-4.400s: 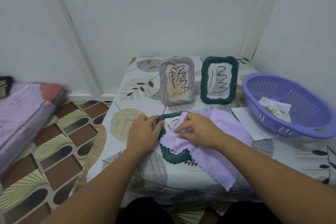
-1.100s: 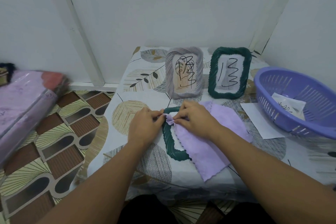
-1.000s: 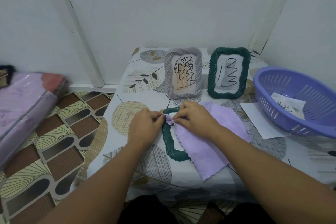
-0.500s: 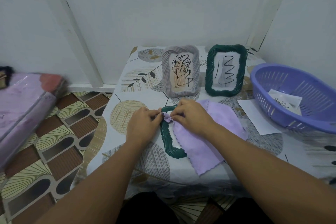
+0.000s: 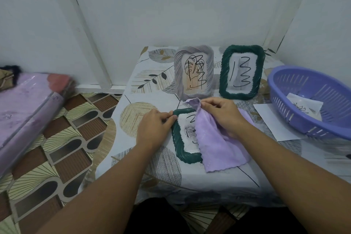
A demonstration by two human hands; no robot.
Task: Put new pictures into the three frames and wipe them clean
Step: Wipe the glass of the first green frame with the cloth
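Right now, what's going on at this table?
A person is wiping a green frame that lies flat on the table. The left hand holds its top left corner, and the right hand pinches a purple cloth draped over its right side. Two more frames, grey and green, stand behind.

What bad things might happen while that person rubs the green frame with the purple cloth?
1. The two standing frames, the grey frame and the upright green frame, stand just behind the right hand. A wide swipe might knock them over.
2. The purple cloth still covers the right side of the flat green frame, so that part may be missed.
3. The left hand holds only one corner, so the frame might slide.
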